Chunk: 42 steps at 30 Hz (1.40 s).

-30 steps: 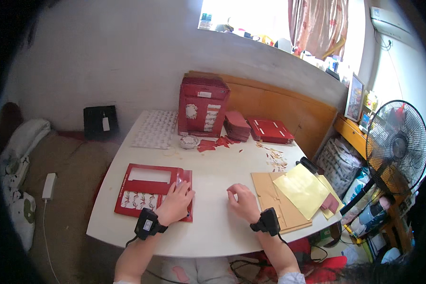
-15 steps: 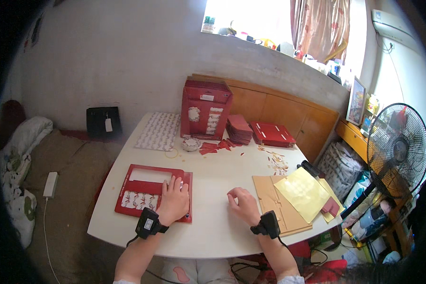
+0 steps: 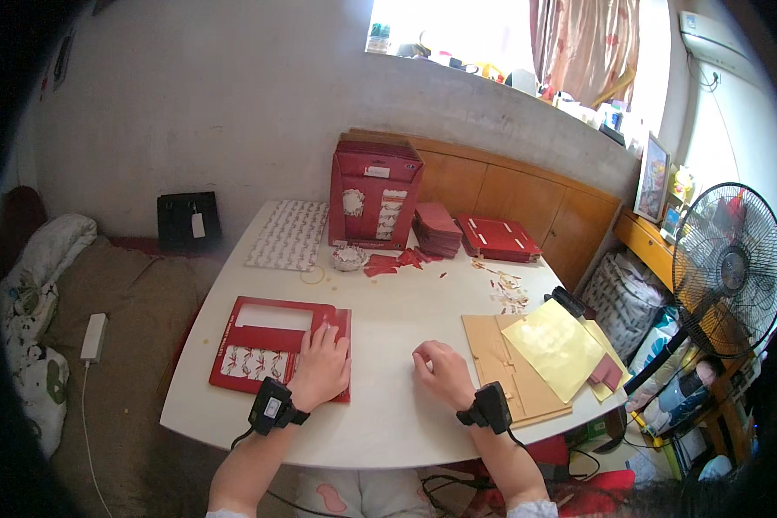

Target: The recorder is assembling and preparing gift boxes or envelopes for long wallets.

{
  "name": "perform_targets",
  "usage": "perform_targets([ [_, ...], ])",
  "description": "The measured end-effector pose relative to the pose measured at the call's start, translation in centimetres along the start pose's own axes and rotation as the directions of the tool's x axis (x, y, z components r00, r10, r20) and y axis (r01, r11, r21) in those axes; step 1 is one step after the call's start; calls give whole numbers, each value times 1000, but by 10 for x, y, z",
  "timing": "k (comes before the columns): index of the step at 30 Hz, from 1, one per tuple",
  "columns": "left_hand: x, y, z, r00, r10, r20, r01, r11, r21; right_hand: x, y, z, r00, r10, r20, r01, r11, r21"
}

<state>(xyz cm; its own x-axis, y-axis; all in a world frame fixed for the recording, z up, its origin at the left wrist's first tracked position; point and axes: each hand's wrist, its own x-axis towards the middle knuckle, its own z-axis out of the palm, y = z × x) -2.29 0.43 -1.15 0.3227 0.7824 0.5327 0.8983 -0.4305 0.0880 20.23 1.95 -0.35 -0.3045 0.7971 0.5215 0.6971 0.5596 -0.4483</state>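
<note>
My left hand [image 3: 322,365] lies flat, fingers spread, on the right part of a red die-cut card sheet [image 3: 259,341] with cut-out windows, near the front of the white table [image 3: 388,311]. My right hand [image 3: 441,372] rests on the bare tabletop with its fingers curled and nothing in it, just left of a stack of brown card sheets [image 3: 497,363] topped by a yellow sheet [image 3: 556,347]. Both wrists wear black bands.
At the table's back stand a red box-like assembly [image 3: 374,192], a patterned white sheet [image 3: 289,235], a small bowl [image 3: 350,258], red scraps [image 3: 394,262] and stacks of red card pieces [image 3: 499,237]. A black fan [image 3: 727,269] stands to the right, a sofa [image 3: 104,328] to the left.
The view has shifted slightly. Both hands stay where they were, left on the red sheet, right on the table.
</note>
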Motion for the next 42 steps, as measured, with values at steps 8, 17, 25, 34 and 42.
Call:
perform_targets([
  [8,-2,-4,8,981,-180,-70,185,980,69,-1,-3,0,1000,-4,-5,4,1000,5],
  [17,0,-3,4,965,-260,15,251,944,212,-1,3,2,1000,3,29,-3,1000,-12],
  [25,3,9,5,991,134,-14,-134,980,-150,28,-14,9,989,-81,124,75,996,53],
  [34,6,10,17,973,174,-149,-213,927,-307,148,-16,60,947,-228,226,214,973,84],
  [42,12,-2,7,906,-47,-421,-22,987,-158,211,-16,146,881,-431,196,468,856,-218],
])
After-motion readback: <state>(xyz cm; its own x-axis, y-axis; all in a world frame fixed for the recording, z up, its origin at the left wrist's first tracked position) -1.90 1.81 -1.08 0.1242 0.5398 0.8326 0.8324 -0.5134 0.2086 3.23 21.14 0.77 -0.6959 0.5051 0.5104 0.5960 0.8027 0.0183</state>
